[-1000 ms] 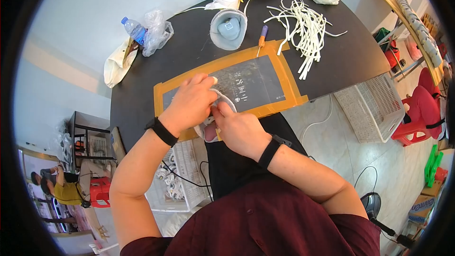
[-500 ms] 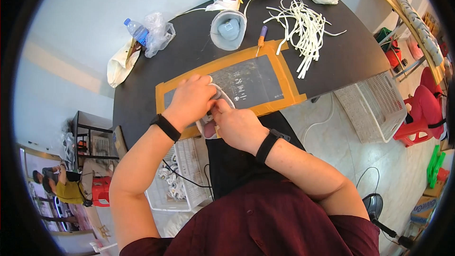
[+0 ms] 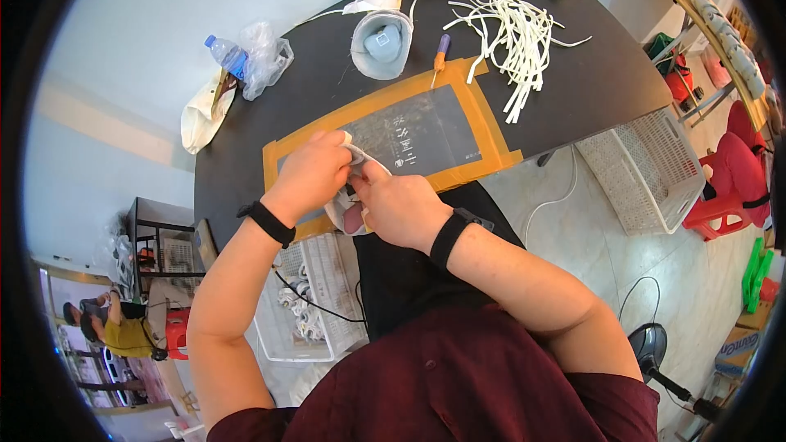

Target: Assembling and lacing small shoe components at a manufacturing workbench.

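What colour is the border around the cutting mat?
Orange tape border, clearest in the head view.

Bright, even daylight fills the scene, with only soft shadows under the forearms. The dark bench (image 3: 589, 82) shows faint sheen. Fisheye distortion bends straight edges toward the black circular rim; central detail stays fairly sharp.

A small white piece (image 3: 354, 211) with a pinkish underside, at the cutting mat's (image 3: 426, 127) near edge.

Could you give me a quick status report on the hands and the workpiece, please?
Left hand and right hand both gripping small white piece over the dark cutting mat. White strips lie apart. Nothing obstructing.
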`<state>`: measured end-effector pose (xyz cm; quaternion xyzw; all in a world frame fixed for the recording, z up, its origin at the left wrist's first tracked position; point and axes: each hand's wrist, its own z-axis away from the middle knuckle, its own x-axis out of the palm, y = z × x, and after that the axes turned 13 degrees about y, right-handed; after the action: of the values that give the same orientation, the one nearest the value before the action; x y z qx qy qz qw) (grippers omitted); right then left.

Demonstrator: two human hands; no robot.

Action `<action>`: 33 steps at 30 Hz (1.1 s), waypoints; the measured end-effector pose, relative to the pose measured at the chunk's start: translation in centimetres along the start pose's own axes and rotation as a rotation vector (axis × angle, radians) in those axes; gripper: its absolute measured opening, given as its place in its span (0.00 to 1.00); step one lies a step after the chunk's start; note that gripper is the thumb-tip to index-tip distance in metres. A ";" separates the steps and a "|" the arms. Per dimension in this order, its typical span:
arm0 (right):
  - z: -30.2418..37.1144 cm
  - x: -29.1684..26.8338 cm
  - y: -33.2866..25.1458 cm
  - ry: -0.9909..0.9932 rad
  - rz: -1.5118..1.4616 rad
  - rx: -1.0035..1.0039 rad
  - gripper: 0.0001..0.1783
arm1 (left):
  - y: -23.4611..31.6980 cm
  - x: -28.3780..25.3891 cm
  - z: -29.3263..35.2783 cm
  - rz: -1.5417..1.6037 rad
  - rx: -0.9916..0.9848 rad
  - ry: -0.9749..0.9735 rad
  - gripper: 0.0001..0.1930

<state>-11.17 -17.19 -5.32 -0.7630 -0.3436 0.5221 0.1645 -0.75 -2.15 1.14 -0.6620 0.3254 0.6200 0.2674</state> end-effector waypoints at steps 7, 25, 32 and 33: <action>-0.8 0.4 0.1 -0.092 0.047 0.021 0.24 | -1.2 0.6 0.6 0.071 0.135 0.130 0.06; -2.2 -0.2 0.4 -0.196 0.104 -0.020 0.25 | -1.0 0.5 0.6 0.152 0.186 0.200 0.04; -1.0 -0.3 0.8 -0.124 0.024 -0.058 0.29 | -1.4 0.4 1.0 0.088 0.194 0.245 0.04; -1.1 -0.4 0.8 -0.106 0.023 -0.066 0.29 | -1.5 0.4 0.9 0.104 0.193 0.241 0.05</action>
<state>-9.94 -17.94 -5.12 -0.7432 -0.3600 0.5522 0.1146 -0.20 -0.60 0.58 -0.6851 0.4467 0.5152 0.2564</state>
